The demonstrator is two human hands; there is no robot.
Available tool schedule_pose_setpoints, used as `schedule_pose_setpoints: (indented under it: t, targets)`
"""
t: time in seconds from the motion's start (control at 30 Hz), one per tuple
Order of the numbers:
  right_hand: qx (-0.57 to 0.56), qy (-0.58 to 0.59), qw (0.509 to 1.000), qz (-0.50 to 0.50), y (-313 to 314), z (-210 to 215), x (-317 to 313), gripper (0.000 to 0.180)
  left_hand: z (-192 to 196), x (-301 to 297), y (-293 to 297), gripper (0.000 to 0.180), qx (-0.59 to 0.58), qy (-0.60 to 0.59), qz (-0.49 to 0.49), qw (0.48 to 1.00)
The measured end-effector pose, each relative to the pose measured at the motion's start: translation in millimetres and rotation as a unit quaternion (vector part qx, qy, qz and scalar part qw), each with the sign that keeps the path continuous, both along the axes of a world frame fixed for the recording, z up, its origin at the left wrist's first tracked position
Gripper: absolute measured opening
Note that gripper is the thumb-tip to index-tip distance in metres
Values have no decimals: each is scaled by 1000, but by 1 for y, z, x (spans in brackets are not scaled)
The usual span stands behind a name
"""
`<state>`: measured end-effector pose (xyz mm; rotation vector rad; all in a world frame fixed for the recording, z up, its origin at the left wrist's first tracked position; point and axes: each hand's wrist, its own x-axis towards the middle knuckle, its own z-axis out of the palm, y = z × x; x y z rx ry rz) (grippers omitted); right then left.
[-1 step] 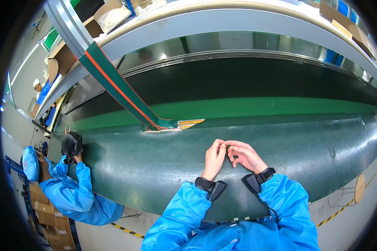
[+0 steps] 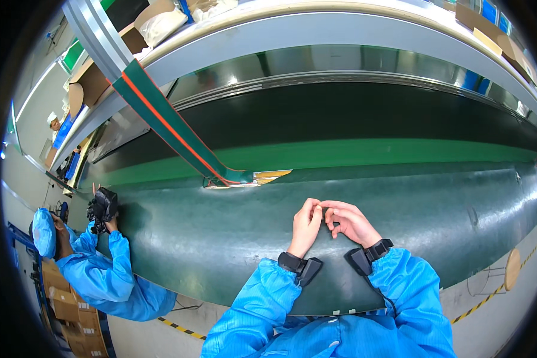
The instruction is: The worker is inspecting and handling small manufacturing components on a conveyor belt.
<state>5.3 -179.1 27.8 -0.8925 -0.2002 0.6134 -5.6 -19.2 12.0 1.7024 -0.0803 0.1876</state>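
Note:
My left hand [image 2: 307,224] and my right hand [image 2: 350,222] meet at the fingertips just above the dark green work surface [image 2: 221,238], thumbs and forefingers pinched together. Anything between the fingertips is too small to make out. Both wrists carry black bands below blue sleeves. A green strip with an orange line [image 2: 161,125] runs diagonally from the upper left down to a small yellowish flat piece [image 2: 272,175] at the surface's far edge, well beyond my hands.
A lighter green belt [image 2: 370,152] runs behind the surface under a metal shelf [image 2: 340,27]. At left a co-worker in a blue coat [image 2: 101,274] holds a black device [image 2: 103,206]. Cardboard boxes [image 2: 59,292] stand on the floor at left, and a round stool [image 2: 512,268] at right.

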Motion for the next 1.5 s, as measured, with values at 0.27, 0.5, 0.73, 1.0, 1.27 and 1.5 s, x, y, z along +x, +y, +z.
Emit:
schedule_pose_setpoints:
  t: [0.27, 0.5, 0.73, 1.0, 1.27, 1.5]
  targets:
    - [-2, 4, 1000, -4, 1, -3, 1, 39, -1, -2, 4, 14, 5, -17, -31, 999]
    - [-5, 6, 1000, -1, 1, -6, 3, 37, 5, -2, 2, 18, 56, -27, -3, 998]
    - [-13, 8, 1000, -4, 0, 0, 2, 36, -3, 1, 3, 16, 71, -44, 9, 996]
    - [8, -4, 1000, 14, 2, 0, 3, 40, -4, 1, 4, 15, 32, -40, 8, 999]
    - [49, 15, 998, 21, 1, -9, 6, 44, 1, 0, 2, 20, 6, -44, 2, 999]
    - [64, 23, 997, 24, 1, -9, 6, 46, -3, 0, 4, 15, 22, -36, -5, 999]
